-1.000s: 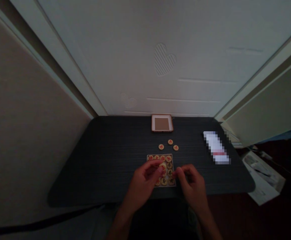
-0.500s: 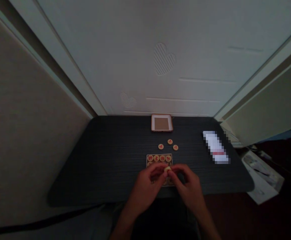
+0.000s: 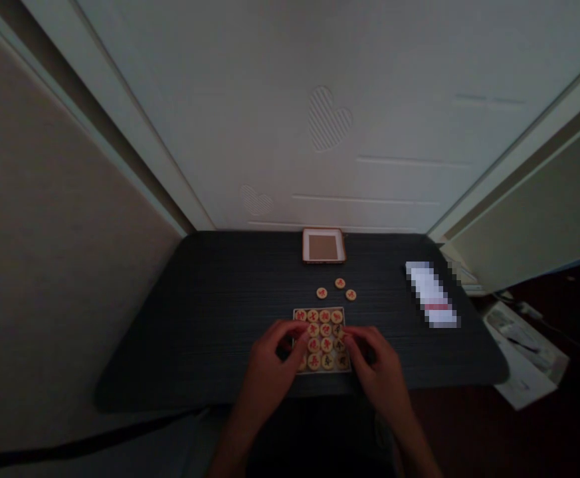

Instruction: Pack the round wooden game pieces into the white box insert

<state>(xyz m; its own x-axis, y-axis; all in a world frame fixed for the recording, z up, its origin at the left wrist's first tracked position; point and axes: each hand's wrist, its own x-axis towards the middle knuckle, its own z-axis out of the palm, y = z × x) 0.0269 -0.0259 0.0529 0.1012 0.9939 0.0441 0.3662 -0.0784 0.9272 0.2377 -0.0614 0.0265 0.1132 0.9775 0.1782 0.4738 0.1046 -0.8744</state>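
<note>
A shallow box (image 3: 321, 372) holds rows of round Chinese chess pieces with red or dark characters; one red-marked piece (image 3: 313, 362) lies in its front row. My left hand (image 3: 274, 355) covers part of the box's left column, thumb and fingers curled together at the tips. What lies between those fingertips is hidden. On the other side, my right hand (image 3: 375, 358) has thumb and index finger closed at the box's right edge, beside a dark-marked piece (image 3: 338, 330). Whether it grips anything I cannot make out. Beyond the box, three loose red-marked chess pieces (image 3: 340, 283) lie on the table.
At the back of the dark table (image 3: 210, 299) an open box lid (image 3: 323, 247) stands near the white panel (image 3: 280, 133) with heart patterns. To the right lies a blurred white packet (image 3: 432, 295). A white box (image 3: 523, 352) sits lower down, past the table's right edge.
My hands have moved apart from over the box to its two sides, uncovering the rows. The chess piece held between them earlier no longer shows in the fingers.
</note>
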